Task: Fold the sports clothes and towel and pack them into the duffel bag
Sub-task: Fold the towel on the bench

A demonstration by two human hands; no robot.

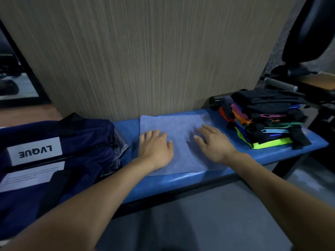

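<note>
A light blue towel [178, 124] lies folded flat in the middle of the blue padded bench [181, 180]. My left hand [155, 148] presses on the towel's left part, fingers straight. My right hand [213, 143] rests flat on the towel's right part with its fingers spread. A navy duffel bag [59, 151] with a white LVQUE label lies at the bench's left end. On the right end sits a stack of folded sports clothes [266, 120], black with orange, green, blue and neon yellow edges.
A wood-grain wall panel [145, 51] rises right behind the bench. Black gym equipment with a grey padded bar [279, 84] stands at the far right. Grey floor [199, 214] lies in front of the bench.
</note>
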